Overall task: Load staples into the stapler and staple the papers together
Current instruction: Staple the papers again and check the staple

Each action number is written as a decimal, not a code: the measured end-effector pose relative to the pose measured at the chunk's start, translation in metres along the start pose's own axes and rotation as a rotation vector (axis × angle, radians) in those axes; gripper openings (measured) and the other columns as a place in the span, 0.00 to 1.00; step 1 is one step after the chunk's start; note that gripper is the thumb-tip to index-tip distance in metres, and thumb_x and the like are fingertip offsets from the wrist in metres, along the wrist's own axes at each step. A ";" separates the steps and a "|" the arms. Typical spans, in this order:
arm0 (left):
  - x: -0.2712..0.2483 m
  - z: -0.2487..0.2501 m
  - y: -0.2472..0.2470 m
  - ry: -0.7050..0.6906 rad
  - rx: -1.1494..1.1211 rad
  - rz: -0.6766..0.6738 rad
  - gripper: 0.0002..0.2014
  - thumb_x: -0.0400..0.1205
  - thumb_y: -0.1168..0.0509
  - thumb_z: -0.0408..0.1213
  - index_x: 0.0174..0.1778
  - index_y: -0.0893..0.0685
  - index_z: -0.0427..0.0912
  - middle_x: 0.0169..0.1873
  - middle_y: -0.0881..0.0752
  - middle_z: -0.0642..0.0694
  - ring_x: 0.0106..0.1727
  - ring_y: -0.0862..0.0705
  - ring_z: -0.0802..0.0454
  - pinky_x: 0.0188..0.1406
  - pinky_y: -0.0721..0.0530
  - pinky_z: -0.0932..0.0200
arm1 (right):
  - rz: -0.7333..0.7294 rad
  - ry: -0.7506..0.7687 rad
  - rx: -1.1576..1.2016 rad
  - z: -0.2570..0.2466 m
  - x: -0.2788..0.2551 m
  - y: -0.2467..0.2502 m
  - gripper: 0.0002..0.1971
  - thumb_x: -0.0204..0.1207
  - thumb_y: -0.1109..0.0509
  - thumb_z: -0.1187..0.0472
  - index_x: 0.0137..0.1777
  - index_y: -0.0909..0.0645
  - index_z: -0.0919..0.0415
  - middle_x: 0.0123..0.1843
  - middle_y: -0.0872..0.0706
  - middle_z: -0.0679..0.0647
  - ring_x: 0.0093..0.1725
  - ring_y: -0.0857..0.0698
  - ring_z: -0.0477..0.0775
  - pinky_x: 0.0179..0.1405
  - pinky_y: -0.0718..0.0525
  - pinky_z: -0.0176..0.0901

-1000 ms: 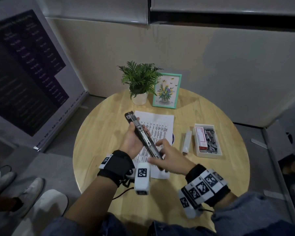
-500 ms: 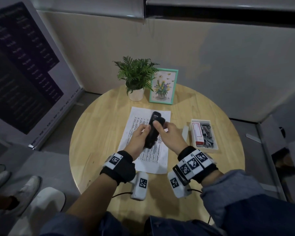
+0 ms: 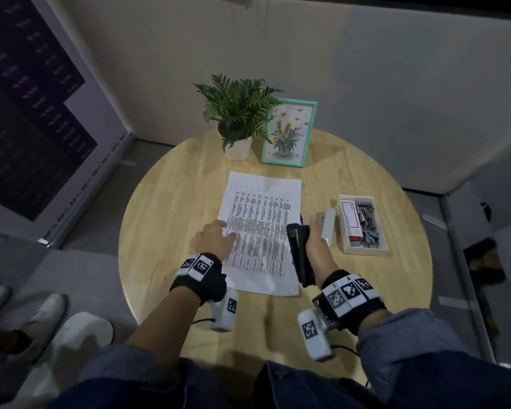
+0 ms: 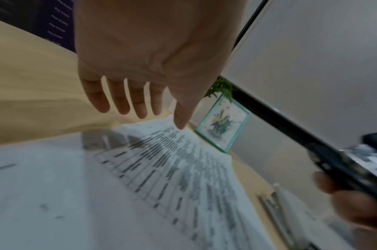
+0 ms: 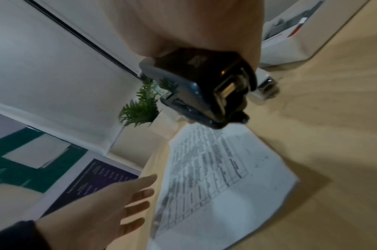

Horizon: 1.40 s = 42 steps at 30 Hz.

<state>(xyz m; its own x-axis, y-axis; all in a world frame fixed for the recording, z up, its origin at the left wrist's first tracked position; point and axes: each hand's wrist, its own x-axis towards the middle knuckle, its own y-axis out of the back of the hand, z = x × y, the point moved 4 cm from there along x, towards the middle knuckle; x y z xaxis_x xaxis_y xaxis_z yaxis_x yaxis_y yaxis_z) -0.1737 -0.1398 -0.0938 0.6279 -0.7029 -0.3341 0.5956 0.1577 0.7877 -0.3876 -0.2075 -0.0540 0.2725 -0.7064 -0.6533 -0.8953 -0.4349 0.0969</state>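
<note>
The printed papers [image 3: 263,228] lie flat in the middle of the round wooden table [image 3: 165,208]. My right hand [image 3: 314,243] grips the closed black stapler [image 3: 300,255] just above the papers' right edge, its nose pointing away from me. The stapler [image 5: 202,91] fills the right wrist view, with the papers [image 5: 215,177] below it. My left hand [image 3: 216,236] hovers with straight spread fingers over the papers' left edge and holds nothing. In the left wrist view the fingers [image 4: 121,99] hang above the papers [image 4: 140,177]; the stapler [image 4: 343,165] shows at the right.
A white tray [image 3: 362,252] holding a red-and-white staple box [image 3: 351,222] and loose staple strips stands at the right. A white strip-shaped object [image 3: 328,224] lies beside it. A potted plant [image 3: 238,119] and a framed picture [image 3: 289,132] stand at the table's back.
The stapler, open a second ago and closed in both hands half a second ago, is now in my right hand alone. My left hand let go and moved to the papers' left edge.
</note>
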 end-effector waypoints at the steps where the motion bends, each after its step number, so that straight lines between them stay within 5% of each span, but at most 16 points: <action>1: 0.004 -0.008 -0.001 0.038 0.069 -0.003 0.27 0.79 0.35 0.52 0.70 0.27 0.41 0.68 0.22 0.36 0.68 0.24 0.36 0.70 0.28 0.43 | 0.000 -0.039 0.034 0.005 0.002 0.004 0.48 0.51 0.54 0.14 0.46 0.22 0.57 0.40 0.17 0.54 0.39 0.18 0.55 0.48 0.19 0.50; 3: 0.009 -0.016 -0.007 0.048 0.225 -0.011 0.36 0.77 0.36 0.59 0.73 0.32 0.38 0.69 0.25 0.34 0.69 0.27 0.35 0.71 0.30 0.44 | 0.041 -0.089 0.030 0.007 0.000 0.010 0.45 0.64 0.56 0.19 0.50 0.21 0.61 0.39 0.16 0.57 0.37 0.16 0.57 0.39 0.19 0.47; 5: 0.008 -0.016 -0.012 0.019 0.344 0.004 0.41 0.74 0.34 0.62 0.73 0.34 0.35 0.67 0.27 0.34 0.68 0.26 0.35 0.69 0.29 0.46 | 0.130 -0.088 -0.012 0.009 0.002 0.016 0.47 0.68 0.57 0.23 0.62 0.24 0.65 0.47 0.17 0.59 0.46 0.16 0.60 0.51 0.16 0.52; 8: 0.012 -0.016 -0.015 0.050 0.238 -0.016 0.46 0.68 0.25 0.56 0.74 0.37 0.34 0.68 0.29 0.33 0.67 0.26 0.36 0.66 0.22 0.45 | 0.222 -0.034 -0.038 0.014 0.005 0.022 0.60 0.51 0.59 0.13 0.63 0.25 0.65 0.52 0.20 0.60 0.54 0.19 0.60 0.67 0.22 0.62; 11: 0.018 -0.019 -0.017 0.138 -0.018 -0.105 0.44 0.65 0.19 0.46 0.72 0.34 0.33 0.67 0.23 0.36 0.66 0.22 0.36 0.62 0.19 0.45 | 0.295 0.057 -0.098 0.003 -0.006 0.025 0.41 0.72 0.58 0.26 0.51 0.21 0.64 0.48 0.14 0.66 0.50 0.15 0.65 0.60 0.18 0.61; 14: 0.008 -0.019 -0.023 0.105 -0.133 -0.173 0.35 0.71 0.23 0.45 0.72 0.27 0.37 0.69 0.20 0.38 0.67 0.20 0.38 0.65 0.20 0.46 | 0.320 0.121 -0.149 -0.003 -0.010 0.029 0.34 0.82 0.56 0.38 0.53 0.19 0.67 0.47 0.16 0.66 0.47 0.18 0.62 0.57 0.21 0.50; 17: -0.019 -0.011 -0.019 -0.009 -0.335 -0.072 0.22 0.83 0.36 0.41 0.71 0.25 0.35 0.68 0.18 0.36 0.67 0.20 0.38 0.63 0.25 0.53 | 0.198 0.071 -0.116 0.004 -0.011 0.025 0.34 0.76 0.56 0.30 0.52 0.22 0.59 0.51 0.13 0.66 0.51 0.15 0.64 0.63 0.19 0.59; 20: -0.049 -0.014 -0.014 -0.100 -0.426 -0.027 0.24 0.86 0.43 0.43 0.77 0.33 0.36 0.71 0.22 0.37 0.71 0.23 0.39 0.66 0.27 0.52 | 0.103 0.021 -0.094 0.023 -0.001 0.026 0.48 0.57 0.56 0.16 0.52 0.23 0.59 0.45 0.15 0.61 0.47 0.16 0.61 0.63 0.20 0.60; 24: -0.081 -0.024 -0.010 -0.125 -0.669 0.026 0.26 0.84 0.41 0.49 0.77 0.32 0.45 0.73 0.23 0.48 0.74 0.25 0.51 0.76 0.28 0.44 | 0.097 0.033 -0.117 0.031 -0.003 0.028 0.46 0.56 0.58 0.16 0.48 0.25 0.58 0.44 0.18 0.57 0.51 0.16 0.60 0.66 0.21 0.58; 26: -0.093 -0.017 0.000 -0.144 -0.776 0.120 0.21 0.85 0.41 0.42 0.74 0.28 0.42 0.70 0.20 0.48 0.71 0.22 0.53 0.73 0.26 0.50 | 0.096 0.049 -0.101 0.032 -0.008 0.027 0.52 0.49 0.58 0.12 0.48 0.23 0.58 0.44 0.18 0.57 0.52 0.17 0.61 0.67 0.22 0.62; 28: -0.102 -0.007 0.012 -0.185 -0.843 0.216 0.17 0.86 0.41 0.36 0.71 0.25 0.40 0.65 0.17 0.48 0.64 0.19 0.60 0.66 0.23 0.60 | 0.113 0.090 -0.078 0.020 -0.021 0.027 0.51 0.59 0.57 0.16 0.54 0.21 0.63 0.50 0.16 0.61 0.54 0.16 0.62 0.67 0.22 0.61; 30: -0.108 0.003 0.026 -0.240 -0.884 0.309 0.16 0.85 0.41 0.34 0.70 0.24 0.39 0.59 0.15 0.50 0.57 0.17 0.72 0.57 0.20 0.73 | 0.141 0.174 -0.090 0.007 -0.030 0.030 0.38 0.74 0.56 0.28 0.49 0.22 0.64 0.45 0.17 0.62 0.48 0.16 0.59 0.61 0.21 0.55; 32: -0.108 0.013 0.041 -0.279 -0.915 0.383 0.15 0.85 0.41 0.33 0.68 0.23 0.39 0.55 0.15 0.54 0.54 0.17 0.76 0.49 0.20 0.79 | 0.174 0.251 -0.082 -0.002 -0.034 0.037 0.32 0.78 0.54 0.33 0.42 0.23 0.62 0.39 0.19 0.61 0.43 0.17 0.60 0.56 0.20 0.53; 35: -0.103 0.033 0.066 -0.343 -0.967 0.458 0.13 0.86 0.42 0.32 0.66 0.22 0.43 0.55 0.15 0.57 0.56 0.16 0.70 0.54 0.18 0.73 | 0.201 0.345 -0.079 -0.009 -0.043 0.042 0.31 0.79 0.53 0.35 0.34 0.23 0.60 0.33 0.18 0.57 0.40 0.17 0.61 0.52 0.19 0.54; 39: -0.089 0.062 0.088 -0.379 -1.047 0.512 0.14 0.85 0.41 0.33 0.67 0.22 0.41 0.58 0.15 0.48 0.62 0.16 0.53 0.64 0.18 0.53 | 0.193 0.513 -0.104 -0.019 -0.061 0.039 0.29 0.82 0.54 0.40 0.28 0.32 0.59 0.24 0.29 0.55 0.28 0.27 0.55 0.34 0.25 0.53; 42: -0.086 0.088 0.098 -0.411 -1.107 0.492 0.14 0.85 0.41 0.33 0.67 0.23 0.38 0.57 0.14 0.50 0.59 0.15 0.60 0.61 0.16 0.60 | 0.181 0.592 -0.131 -0.030 -0.071 0.034 0.27 0.85 0.54 0.46 0.26 0.34 0.58 0.22 0.30 0.53 0.27 0.29 0.54 0.32 0.29 0.49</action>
<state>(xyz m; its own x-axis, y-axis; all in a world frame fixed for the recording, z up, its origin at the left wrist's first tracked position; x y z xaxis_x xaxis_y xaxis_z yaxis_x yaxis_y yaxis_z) -0.2135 -0.1248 0.0575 0.8177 -0.5366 0.2084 0.5673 0.8126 -0.1333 -0.4268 -0.1886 0.0178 0.3033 -0.9481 -0.0957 -0.9050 -0.3181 0.2825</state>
